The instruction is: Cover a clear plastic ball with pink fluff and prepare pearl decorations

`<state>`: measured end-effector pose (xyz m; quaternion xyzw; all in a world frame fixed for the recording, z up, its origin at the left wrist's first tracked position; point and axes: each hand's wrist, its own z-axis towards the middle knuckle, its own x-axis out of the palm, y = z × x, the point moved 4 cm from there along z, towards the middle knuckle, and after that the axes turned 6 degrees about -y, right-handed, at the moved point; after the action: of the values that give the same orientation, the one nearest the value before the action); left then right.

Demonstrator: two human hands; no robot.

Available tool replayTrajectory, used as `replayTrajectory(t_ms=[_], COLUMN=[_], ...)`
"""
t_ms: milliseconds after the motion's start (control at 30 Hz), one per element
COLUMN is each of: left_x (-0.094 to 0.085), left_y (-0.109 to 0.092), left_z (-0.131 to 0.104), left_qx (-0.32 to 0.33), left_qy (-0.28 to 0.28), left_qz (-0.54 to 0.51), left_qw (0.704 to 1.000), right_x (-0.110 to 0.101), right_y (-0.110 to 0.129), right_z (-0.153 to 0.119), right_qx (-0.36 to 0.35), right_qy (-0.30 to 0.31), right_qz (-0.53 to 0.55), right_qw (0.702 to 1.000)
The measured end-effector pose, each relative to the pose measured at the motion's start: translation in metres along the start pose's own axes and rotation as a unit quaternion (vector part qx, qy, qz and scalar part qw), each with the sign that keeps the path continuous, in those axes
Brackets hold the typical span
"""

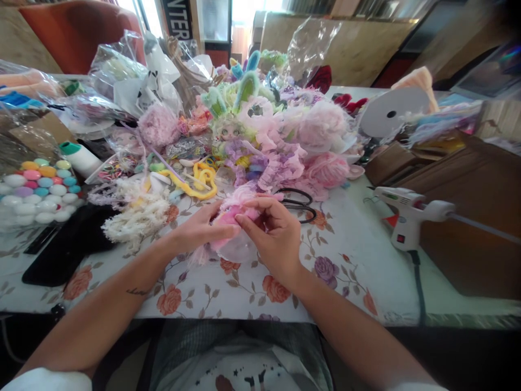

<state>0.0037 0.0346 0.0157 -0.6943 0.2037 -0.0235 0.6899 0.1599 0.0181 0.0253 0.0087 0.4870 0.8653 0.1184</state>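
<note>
Pink fluff [228, 215] held over a desk [248, 296]
The left hand's [200, 226] grip cradles it while the right hand's [278, 234] pinches it; scissors [301, 206] lie just beyond.

1. Light: strongest at the far side; the background gap [243, 15] at top centre is washed out to white, with a second pale patch to its left.
2. Worktop [443, 303]: moderately bright, soft light; shadows near the hands [279, 236] faint and diffuse.
3. Glare: thin white streaks on the clear plastic bag [313, 46].
4. Dim zones: lap [244, 339] and space below the worktop; upper right corner nearly black.
5. Sharpness: pink fluffy piece [234, 214] soft, strands merging; right margin smeared.
6. Distortion: wide-angle stretch; forearms [352, 320] splay toward the lower corners, cardboard box [476, 228] skewed.
</note>
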Motion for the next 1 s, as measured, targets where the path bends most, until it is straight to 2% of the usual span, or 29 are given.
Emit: replayTrajectory(t_ms=[467, 733, 1000], left_x=[0.002, 0.0, -0.003], left_y=[0.006, 0.012, 0.011], left_z=[0.0, 0.0, 0.002], left_qx=[-0.024, -0.02, 0.009], left_qy=[0.004, -0.002, 0.058], left_qz=[-0.049, -0.036, -0.053], left_qw=[0.998, 0.999, 0.997], right_x=[0.002, 0.003, 0.0], right_y=[-0.001, -0.002, -0.005], right_z=[-0.001, -0.001, -0.001], right_qx=[-0.008, -0.012, 0.047], right_qy=[-0.014, -0.014, -0.023], right_qz=[0.005, 0.006, 0.027], right_qw=[1.0, 1.0, 0.998])
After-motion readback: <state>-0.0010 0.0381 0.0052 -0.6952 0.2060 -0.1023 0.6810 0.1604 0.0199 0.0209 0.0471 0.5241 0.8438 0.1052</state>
